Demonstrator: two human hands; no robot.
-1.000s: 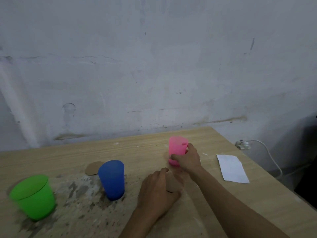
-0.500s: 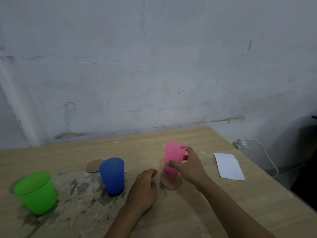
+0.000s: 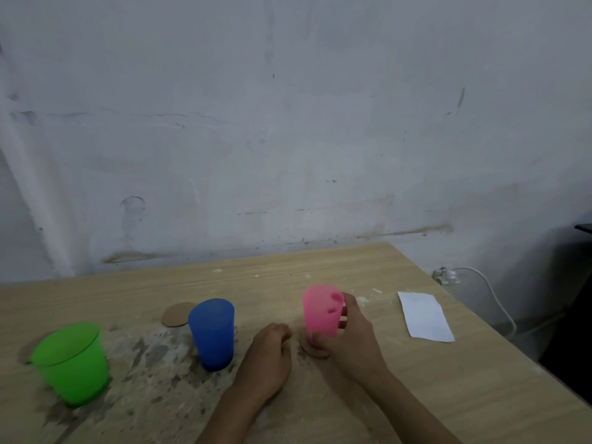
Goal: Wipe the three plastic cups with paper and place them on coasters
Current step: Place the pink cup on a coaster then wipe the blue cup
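Right hand (image 3: 349,338) grip: fingers and thumb curled round the pink cup (image 3: 321,310), thumb near its base, fingertips visible as dark spots through the translucent wall. Pink cup is upside down, closed base uppermost, slightly tilted, its lower end on or just above a round cardboard coaster (image 3: 312,348); contact cannot be told, since the hand hides the rim. Nothing can be seen inside it.

Left hand (image 3: 267,357) lies just left of the pink cup on the surface (image 3: 416,379), palm down, fingers loosely bent, holding nothing; its fingertips are near the coaster's edge.

Blue cup (image 3: 212,334) stands left of the pink cup, beyond the left hand, also inverted, mouth down directly on the surface. A second coaster (image 3: 176,314) lies flat just behind and left of the blue cup, bare, partly hidden by it.

Green cup (image 3: 72,362) stands well left of the pink cup, near the surface's left edge, blurred; its broad end is uppermost and looks flat, so whether it is open or covered cannot be told. A brown patch at its far-left side may be a third coaster.

White paper (image 3: 424,316) lies flat to the right of the pink cup, apart from both hands. Surface between the blue and green cups is stained dark.
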